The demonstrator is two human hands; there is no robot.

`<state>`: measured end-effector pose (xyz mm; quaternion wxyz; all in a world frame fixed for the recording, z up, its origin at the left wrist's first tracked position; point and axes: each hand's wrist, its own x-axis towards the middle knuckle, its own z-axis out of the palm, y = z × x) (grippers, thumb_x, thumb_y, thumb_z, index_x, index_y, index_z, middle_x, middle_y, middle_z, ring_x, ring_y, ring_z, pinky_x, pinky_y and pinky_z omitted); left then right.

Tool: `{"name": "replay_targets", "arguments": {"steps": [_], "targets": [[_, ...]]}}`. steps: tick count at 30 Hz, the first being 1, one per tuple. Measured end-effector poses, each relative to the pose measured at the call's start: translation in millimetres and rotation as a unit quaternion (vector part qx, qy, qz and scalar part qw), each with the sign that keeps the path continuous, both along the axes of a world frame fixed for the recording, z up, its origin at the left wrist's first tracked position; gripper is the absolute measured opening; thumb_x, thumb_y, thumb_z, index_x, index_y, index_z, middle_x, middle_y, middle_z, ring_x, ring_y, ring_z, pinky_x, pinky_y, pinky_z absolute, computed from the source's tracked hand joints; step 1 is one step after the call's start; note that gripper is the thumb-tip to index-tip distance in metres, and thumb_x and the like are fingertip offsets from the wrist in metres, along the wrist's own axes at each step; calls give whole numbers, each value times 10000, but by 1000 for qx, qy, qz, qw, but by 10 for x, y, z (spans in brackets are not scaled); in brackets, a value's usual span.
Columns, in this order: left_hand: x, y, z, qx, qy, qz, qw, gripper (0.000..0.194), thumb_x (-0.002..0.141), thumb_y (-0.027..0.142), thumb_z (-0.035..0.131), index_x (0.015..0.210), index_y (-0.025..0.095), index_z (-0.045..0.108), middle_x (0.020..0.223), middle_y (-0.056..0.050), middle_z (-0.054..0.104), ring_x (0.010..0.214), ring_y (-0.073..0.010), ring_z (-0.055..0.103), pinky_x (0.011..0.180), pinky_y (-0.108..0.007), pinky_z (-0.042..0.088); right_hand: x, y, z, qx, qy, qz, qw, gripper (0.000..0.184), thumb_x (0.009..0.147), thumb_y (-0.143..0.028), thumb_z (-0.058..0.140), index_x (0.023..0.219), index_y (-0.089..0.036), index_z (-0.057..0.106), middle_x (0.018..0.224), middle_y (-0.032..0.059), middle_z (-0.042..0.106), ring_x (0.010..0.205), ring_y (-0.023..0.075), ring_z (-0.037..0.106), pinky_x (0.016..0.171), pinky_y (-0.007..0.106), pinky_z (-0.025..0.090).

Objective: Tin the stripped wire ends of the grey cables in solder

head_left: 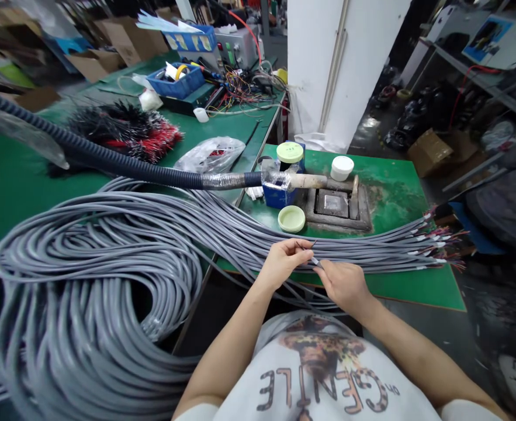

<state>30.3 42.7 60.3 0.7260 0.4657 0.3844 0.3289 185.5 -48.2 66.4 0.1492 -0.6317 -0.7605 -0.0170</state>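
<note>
Closely pinching a cable end (315, 261) at frame center with left grip (283, 260) and right grip (347, 285), seemingly for fine control, near bundled gray cables (371, 247).

The word "GENTLE" stands in large, patterned capitals across the front of the white shirt (310, 371), upside down in this view with its G at the right, while the small letters beside the G and the faint marks on the round yellow-green lid (290, 152) cannot be read surely.
</note>
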Motion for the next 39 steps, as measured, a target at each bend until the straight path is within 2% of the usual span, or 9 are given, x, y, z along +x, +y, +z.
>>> {"name": "replay_targets", "arguments": {"steps": [5,8,10,14,16,21,30,35,39], "targets": [[39,-26,17,50,15,26,998,232,653,288,789,733,131,637,572,38,560,502,-54,470,510,-178,368,-5,18,56,-59,58,-11,996,299,954,-321,433,768,-172,614,598,28,647,518,137,547,542,286,233],[93,-115,1,90,3,78,993,214,676,301,771,706,149,623,649,20,597,559,-76,519,558,-197,410,27,60,116,-144,240,-20,960,318,940,-355,443,713,-179,582,583,7,607,518,120,516,530,254,279],[127,-187,-20,116,-4,103,988,193,707,318,749,730,161,639,691,6,616,600,-101,555,603,-222,449,56,103,119,-240,426,-15,872,309,920,-408,468,729,-186,565,505,-35,533,439,97,446,479,230,297],[147,-281,-51,235,35,134,962,122,759,305,713,746,186,688,719,-21,621,689,-146,566,669,-265,468,73,192,46,-347,699,-27,625,333,874,-508,518,823,-181,559,370,-93,426,284,67,258,339,206,222],[135,-297,-56,306,57,145,939,71,768,273,708,750,205,710,717,-27,628,724,-160,559,719,-286,469,54,222,23,-338,747,-35,571,334,855,-502,554,787,-174,553,334,-94,404,260,61,227,314,201,194],[127,-345,-54,352,54,190,915,54,752,244,720,801,221,727,767,-33,637,740,-160,569,713,-285,471,1,249,60,-302,760,-40,574,235,803,-381,642,776,-153,594,362,-69,456,299,67,335,340,193,256],[224,-373,25,46,-98,150,983,207,720,346,732,747,162,642,616,11,621,526,-94,532,531,-222,448,37,324,61,-247,758,-50,601,108,690,-260,640,752,-175,618,502,-17,617,459,120,521,522,257,422],[152,-316,11,49,-118,113,985,210,700,334,755,741,148,667,621,10,632,542,-86,539,545,-212,455,106,373,132,-272,710,-22,650,152,775,-314,618,737,-167,629,356,-62,476,352,98,397,497,266,390],[125,-339,-12,88,-117,97,984,163,728,306,741,774,157,694,709,-18,689,652,-127,624,658,-250,511,125,413,188,-297,692,-34,657,118,711,-260,658,775,-163,641,490,-21,602,451,108,498,529,251,391]]}}
